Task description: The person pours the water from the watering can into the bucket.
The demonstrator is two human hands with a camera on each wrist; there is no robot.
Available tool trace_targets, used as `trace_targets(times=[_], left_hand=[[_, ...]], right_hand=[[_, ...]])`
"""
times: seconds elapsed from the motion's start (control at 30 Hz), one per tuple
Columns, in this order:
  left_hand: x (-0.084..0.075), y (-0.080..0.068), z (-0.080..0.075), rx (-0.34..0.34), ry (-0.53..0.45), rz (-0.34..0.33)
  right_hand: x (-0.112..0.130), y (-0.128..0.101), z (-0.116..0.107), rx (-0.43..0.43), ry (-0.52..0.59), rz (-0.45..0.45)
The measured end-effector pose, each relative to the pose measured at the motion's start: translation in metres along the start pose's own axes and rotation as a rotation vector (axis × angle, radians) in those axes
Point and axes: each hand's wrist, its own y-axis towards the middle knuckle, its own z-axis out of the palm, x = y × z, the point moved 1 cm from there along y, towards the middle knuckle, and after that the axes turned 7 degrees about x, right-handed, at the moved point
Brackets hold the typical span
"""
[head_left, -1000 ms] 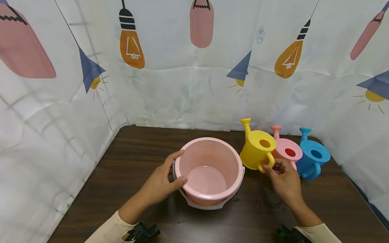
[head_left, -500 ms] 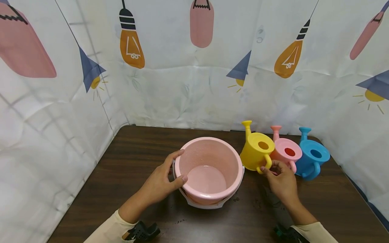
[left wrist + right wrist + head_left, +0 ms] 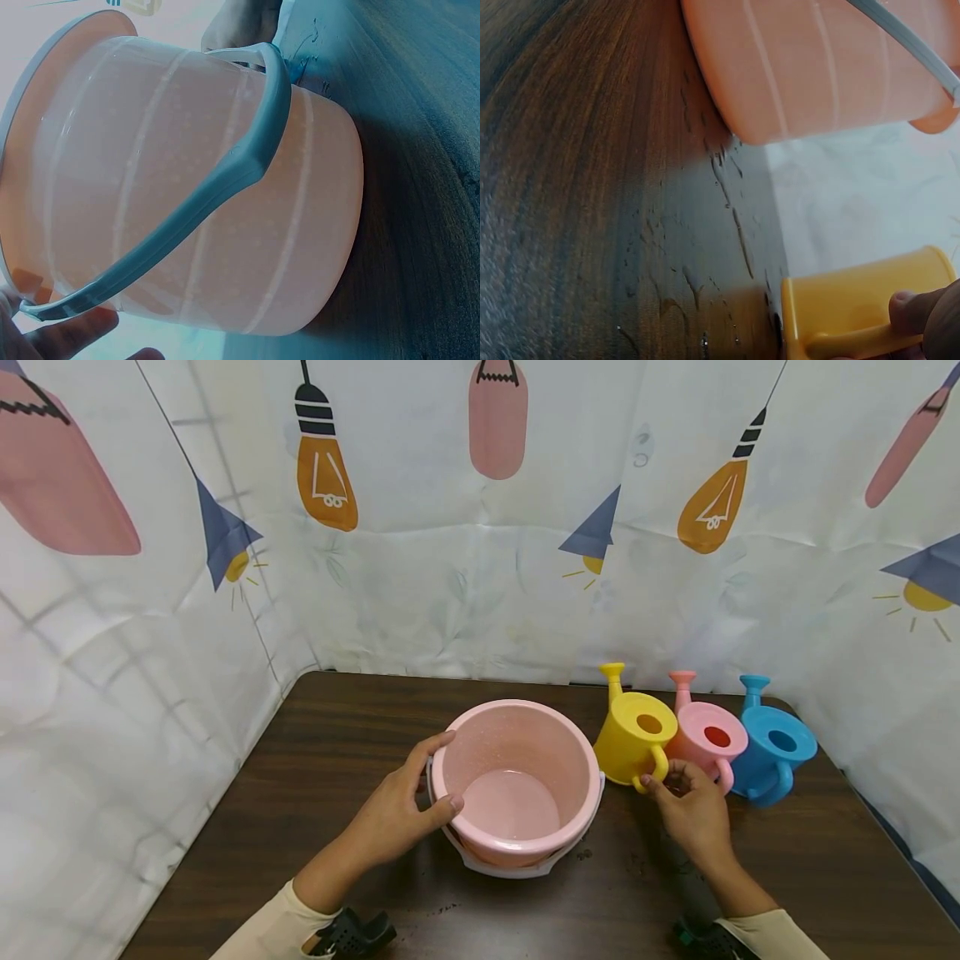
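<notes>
A pink bucket [image 3: 517, 777] with a white bail handle [image 3: 225, 195] stands on the dark wooden table [image 3: 345, 727]. My left hand [image 3: 408, 806] grips its left rim, thumb over the edge. A yellow toy watering can [image 3: 630, 739] sits upright just right of the bucket. My right hand [image 3: 686, 806] pinches the yellow handle [image 3: 855, 343]; in the right wrist view a fingertip [image 3: 909, 309] rests on it. The bucket wall [image 3: 817, 67] shows there too, with small water drops on the table beside it.
A pink watering can [image 3: 705, 739] and a blue one [image 3: 772, 747] stand in a row right of the yellow one, near the back right corner. A printed curtain [image 3: 480, 527] walls in the table on the back and both sides.
The yellow can, tilted and lifted a second ago, has come down and now stands upright on the table; my right hand followed it slightly left. The left hand and bucket have not moved.
</notes>
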Motion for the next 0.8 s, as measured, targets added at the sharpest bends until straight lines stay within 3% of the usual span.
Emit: trace_targets(times=[0.8], left_hand=[[0.0014,0.0007,0.0006,0.004,-0.004,0.018]], right_hand=[[-0.0047,-0.0006,0.0076,0.035,-0.014,0.057]])
